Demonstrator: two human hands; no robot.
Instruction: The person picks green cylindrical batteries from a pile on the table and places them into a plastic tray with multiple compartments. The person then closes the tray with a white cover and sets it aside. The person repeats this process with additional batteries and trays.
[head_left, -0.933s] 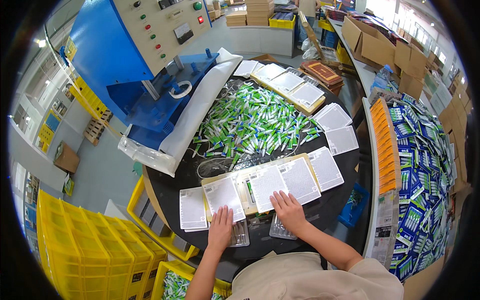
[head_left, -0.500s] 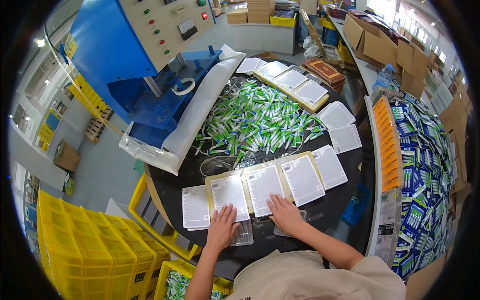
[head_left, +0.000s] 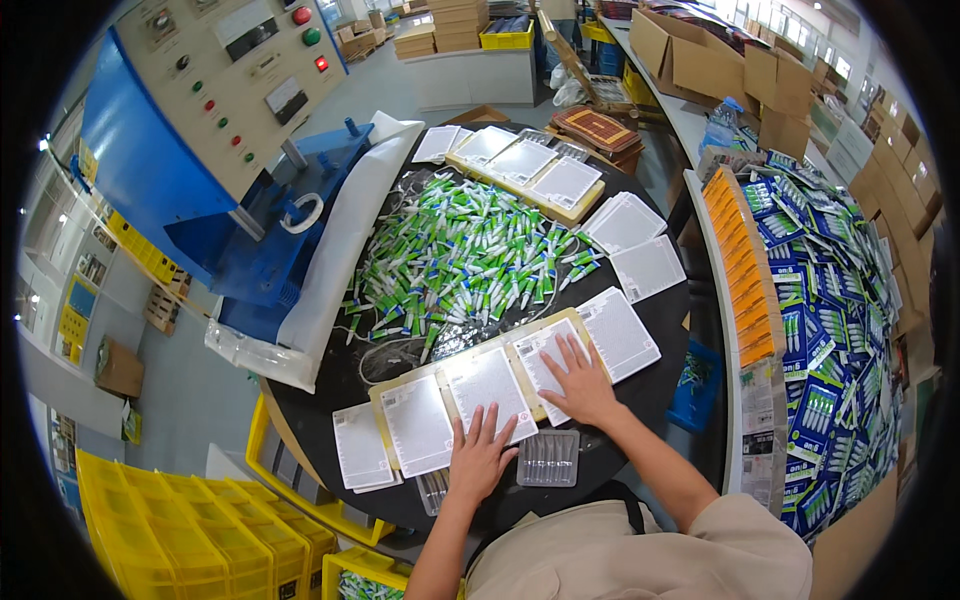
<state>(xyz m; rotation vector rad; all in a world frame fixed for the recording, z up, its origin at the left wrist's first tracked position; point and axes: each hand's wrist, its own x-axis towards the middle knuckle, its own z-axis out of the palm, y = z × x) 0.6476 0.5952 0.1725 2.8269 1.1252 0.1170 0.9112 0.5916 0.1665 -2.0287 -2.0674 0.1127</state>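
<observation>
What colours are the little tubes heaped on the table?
The tubes show green, white and some blue, clearest in the head view.

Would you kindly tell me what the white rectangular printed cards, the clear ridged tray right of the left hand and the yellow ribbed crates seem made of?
White cards: probably coated paperboard, smooth, faintly glossy; they look thin and opaque.
Clear tray: likely thin moulded plastic, glossy; the black tabletop shows through its ridges.
Yellow crates: seemingly hard plastic, slightly shiny; ribs share one even colour.
</observation>
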